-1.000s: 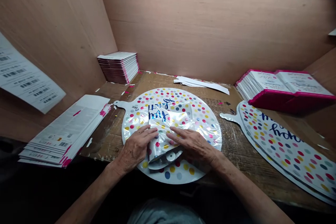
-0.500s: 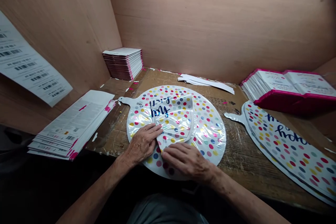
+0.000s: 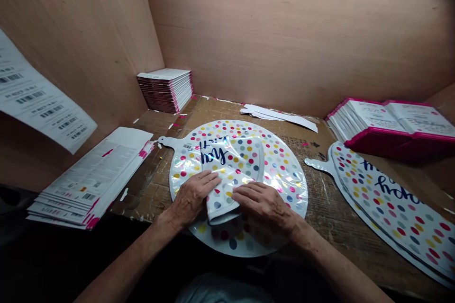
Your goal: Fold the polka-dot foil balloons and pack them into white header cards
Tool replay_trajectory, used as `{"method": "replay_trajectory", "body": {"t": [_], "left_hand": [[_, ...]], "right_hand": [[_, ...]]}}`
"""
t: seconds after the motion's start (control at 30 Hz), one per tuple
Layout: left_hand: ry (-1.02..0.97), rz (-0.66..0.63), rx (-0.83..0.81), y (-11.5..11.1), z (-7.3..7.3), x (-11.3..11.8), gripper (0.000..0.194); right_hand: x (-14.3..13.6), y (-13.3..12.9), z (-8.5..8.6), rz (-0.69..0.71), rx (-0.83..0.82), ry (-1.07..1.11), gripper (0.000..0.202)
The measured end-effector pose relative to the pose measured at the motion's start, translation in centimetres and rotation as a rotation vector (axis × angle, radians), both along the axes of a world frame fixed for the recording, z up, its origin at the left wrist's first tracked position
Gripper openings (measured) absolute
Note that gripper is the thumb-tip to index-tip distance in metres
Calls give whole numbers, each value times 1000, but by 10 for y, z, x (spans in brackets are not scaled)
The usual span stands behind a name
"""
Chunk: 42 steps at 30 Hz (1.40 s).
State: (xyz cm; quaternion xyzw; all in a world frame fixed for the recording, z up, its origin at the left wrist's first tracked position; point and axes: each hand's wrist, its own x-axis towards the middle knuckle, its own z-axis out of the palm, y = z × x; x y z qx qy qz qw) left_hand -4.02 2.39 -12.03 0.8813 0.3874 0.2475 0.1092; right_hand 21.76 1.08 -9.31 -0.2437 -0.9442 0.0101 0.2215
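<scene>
A dotted foil balloon (image 3: 236,177), white with coloured spots and blue lettering, lies partly folded over at the middle of the bench. Beneath it is another flat round balloon (image 3: 284,161) of the same pattern, its tail pointing left. My left hand (image 3: 195,196) rests on the left side of the folded balloon, fingers laid flat. On its right side, the fingers of my right hand (image 3: 265,206) lie flat and slightly bent, pressing on the foil. Between the hands, the folded end lifts a little toward me. Both thumbs are mostly hidden.
Printed cards (image 3: 95,175) lie fanned at the left, with a card stack (image 3: 165,90) behind. White paper strips (image 3: 279,117) lie at the back. More cards (image 3: 398,123) stand at the right, above further dotted balloons (image 3: 401,213). A barcode sheet (image 3: 39,94) hangs on the left wall.
The folded balloon's near end has opened into a wider flap between my hands. My right hand has moved right and slightly up, away from my left. The camera view has shifted slightly.
</scene>
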Motion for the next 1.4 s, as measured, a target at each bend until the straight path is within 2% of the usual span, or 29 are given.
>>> {"method": "replay_trajectory", "body": {"t": [0.03, 0.1, 0.13, 0.17, 0.2, 0.27, 0.37, 0.43, 0.5, 0.57, 0.63, 0.67, 0.77, 0.83, 0.9, 0.93, 1.0, 1.1, 1.17, 1.23, 1.3, 1.33, 1.4], "left_hand": [[-26, -5, -11, -1, -1, -2, 41], [-84, -10, -52, -3, -1, -7, 37], [-117, -9, -76, -4, 0, -9, 36], [-152, -1, -105, -4, 1, -10, 34], [-185, 21, -140, -4, 4, -10, 33], [-223, 147, -225, 0, 9, -7, 33], [-221, 491, -346, 10, 16, 3, 35], [-226, 654, -379, 16, 17, 11, 41], [-238, 725, -344, 18, 14, 18, 51], [-228, 768, -211, 17, 10, 22, 58], [-163, 762, -15, 16, 8, 24, 63], [-99, 711, 72, 17, 7, 23, 63], [148, 446, 173, 23, 3, 18, 55], [260, 346, 124, 31, -2, 12, 51], [302, 346, 63, 37, -7, 7, 50], [311, 355, 40, 39, -8, 6, 51], [334, 364, -5, 42, -4, 4, 52], [376, 357, -70, 46, 18, 2, 45], [357, 254, -55, 49, 35, -1, 43], [313, 64, -29, 53, 46, -5, 56], [301, -83, -73, 58, 48, -10, 74], [300, -103, -125, 60, 46, -13, 76], [260, -68, -233, 64, 38, -15, 69]], "right_hand": [[0, -2, 0, 6, -17, 13, 38], [6, -2, -3, -2, -68, 12, 73], [10, 0, -6, -23, -92, 8, 82], [14, 4, -9, -57, -121, 12, 77], [16, 9, -11, -105, -160, 28, 63], [16, 24, -15, -260, -261, 82, 38], [2, 48, -15, -610, -374, 115, 42], [-10, 61, -15, -786, -394, 110, 45], [-19, 70, -15, -861, -409, 106, 46], [-23, 77, -16, -889, -420, 77, 45], [-22, 81, -16, -902, -441, 20, 43], [-22, 82, -15, -902, -460, -15, 42], [-22, 77, -8, -912, -424, -105, 35], [-31, 68, -2, -884, -235, -113, 28], [-50, 57, 4, -738, -34, -124, 41], [-63, 52, 6, -640, 8, -161, 44], [-90, 47, 8, -483, -30, -303, 33], [-111, 48, 9, -403, -102, -491, 24], [-100, 46, 7, -314, -69, -508, 27], [-73, 39, 4, -145, -46, -440, 28], [-40, 31, 0, 15, -97, -289, 31], [-24, 29, -3, 48, -158, -183, 34], [-3, 30, -8, -23, -317, 57, 34]]}}
